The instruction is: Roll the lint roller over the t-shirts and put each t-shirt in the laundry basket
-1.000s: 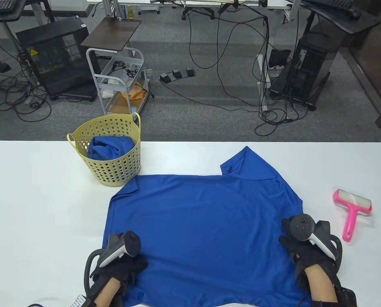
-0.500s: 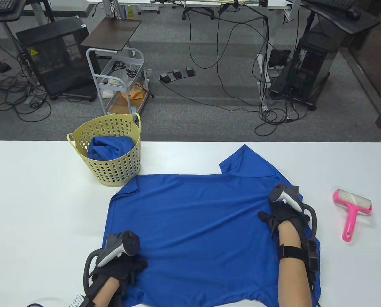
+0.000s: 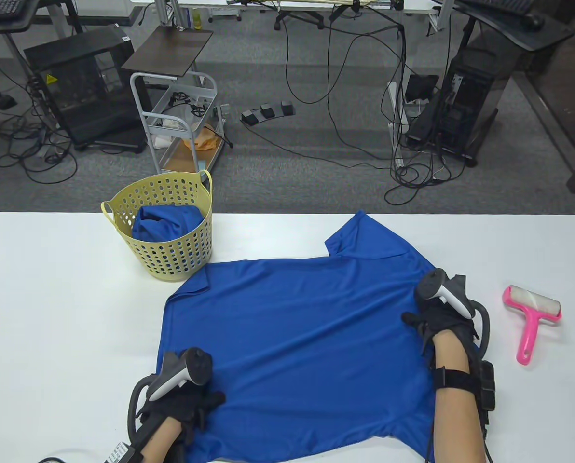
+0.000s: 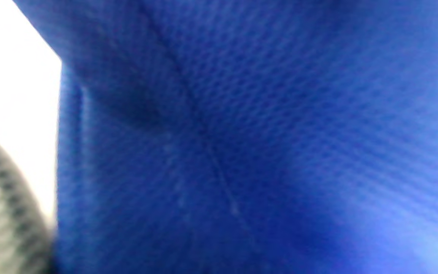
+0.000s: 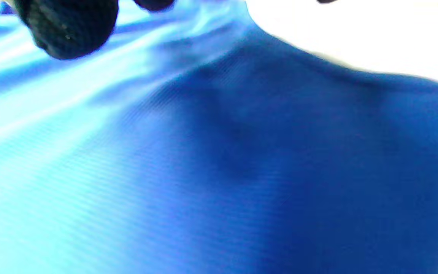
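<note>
A blue t-shirt [image 3: 297, 337] lies spread flat on the white table [image 3: 51, 313]. My left hand [image 3: 193, 402] rests on its near left corner and presses it down; the left wrist view is filled by blurred blue fabric [image 4: 242, 133]. My right hand [image 3: 437, 316] lies flat on the shirt's right side below the sleeve. In the right wrist view a fingertip [image 5: 67, 30] hangs over rippled fabric [image 5: 242, 171]. The pink lint roller [image 3: 532, 313] lies untouched on the table to the right of my right hand.
A yellow perforated laundry basket [image 3: 171, 255] stands at the back left of the table, touching the shirt's left sleeve, with another blue shirt [image 3: 167, 224] bunched inside. Beyond the table's far edge are a metal cart [image 3: 181, 125], cables and computer towers on the floor.
My right hand slid from the shirt's near right corner up to its right side, and the right sleeve and hem shifted with it. The left hand stayed in place.
</note>
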{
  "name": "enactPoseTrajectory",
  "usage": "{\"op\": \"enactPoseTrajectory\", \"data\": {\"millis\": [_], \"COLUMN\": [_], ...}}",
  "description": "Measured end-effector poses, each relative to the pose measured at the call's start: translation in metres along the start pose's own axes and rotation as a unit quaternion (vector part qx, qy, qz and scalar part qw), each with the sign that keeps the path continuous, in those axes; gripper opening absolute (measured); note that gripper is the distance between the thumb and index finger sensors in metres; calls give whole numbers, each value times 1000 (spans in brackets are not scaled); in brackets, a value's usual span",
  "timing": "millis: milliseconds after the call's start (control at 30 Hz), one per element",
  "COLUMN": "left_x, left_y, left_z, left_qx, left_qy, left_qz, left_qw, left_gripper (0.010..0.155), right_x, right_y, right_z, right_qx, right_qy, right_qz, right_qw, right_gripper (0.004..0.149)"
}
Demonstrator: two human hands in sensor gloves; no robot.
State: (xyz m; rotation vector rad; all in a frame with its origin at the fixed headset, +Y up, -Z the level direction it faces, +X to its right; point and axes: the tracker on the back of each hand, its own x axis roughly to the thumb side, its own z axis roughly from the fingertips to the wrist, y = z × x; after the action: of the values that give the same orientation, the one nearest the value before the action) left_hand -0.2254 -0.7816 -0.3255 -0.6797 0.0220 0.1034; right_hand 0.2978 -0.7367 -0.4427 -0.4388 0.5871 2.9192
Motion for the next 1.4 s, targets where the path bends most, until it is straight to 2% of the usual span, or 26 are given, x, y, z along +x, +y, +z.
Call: {"op": "enactPoseTrajectory", "data": {"millis": [100, 167, 300, 400, 467, 500, 567, 633, 733, 800, 900, 1033, 1133, 1267, 1400], "left_x": [0, 1, 1, 1, 1, 1, 1, 1, 1, 1, 1, 1, 1, 2, 2], "left_y": [0, 0, 0, 0, -1, -1, -3, -3, -3, -3, -3, -3, -3, -4, -4], "left_z": [0, 0, 0, 0, 0, 1, 1, 1, 1, 1, 1, 1, 1, 1, 1], "left_qx": [0, 0, 0, 2, 4, 6, 8, 9, 8, 5, 4, 4, 3, 1, -1], "left_qy": [0, 1, 2, 4, 6, 6, 7, 8, 7, 7, 7, 6, 5, 5, 4], "left_qz": [0, -2, -2, -3, -4, -6, -7, -10, -8, -9, -9, -10, -9, -12, -12], "left_qw": [1000, 1000, 1000, 1000, 1000, 1000, 1000, 1000, 1000, 1000, 1000, 1000, 1000, 1000, 1000], "left_gripper": [85, 85, 85, 85, 85, 84, 84, 84, 84, 84, 84, 84, 84, 84, 84], "right_x": [-22, -38, -68, -83, -85, -83, -79, -77, -79, -81, -80, -72, -71, -69, -68], "right_y": [-4, -1, 22, 50, 64, 68, 73, 75, 76, 75, 75, 73, 62, 32, 13], "right_z": [40, 65, 103, 120, 125, 126, 128, 126, 122, 122, 122, 121, 124, 144, 162], "right_qx": [-40, -42, 2, 59, 77, 79, 75, 72, 57, 55, 36, 0, -4, -80, -120], "right_qy": [25, 61, 150, 197, 187, 183, 181, 176, 141, 141, 131, 99, 71, -19, -63], "right_qz": [35, 57, 73, -9, -20, -12, -7, -11, -79, -93, -68, -100, -156, -276, -325], "right_qw": [998, 996, 986, 979, 979, 980, 981, 982, 985, 984, 988, 990, 985, 958, 936], "right_gripper": [63, 58, 59, 71, 89, 94, 93, 88, 82, 79, 65, 43, 40, 40, 40]}}
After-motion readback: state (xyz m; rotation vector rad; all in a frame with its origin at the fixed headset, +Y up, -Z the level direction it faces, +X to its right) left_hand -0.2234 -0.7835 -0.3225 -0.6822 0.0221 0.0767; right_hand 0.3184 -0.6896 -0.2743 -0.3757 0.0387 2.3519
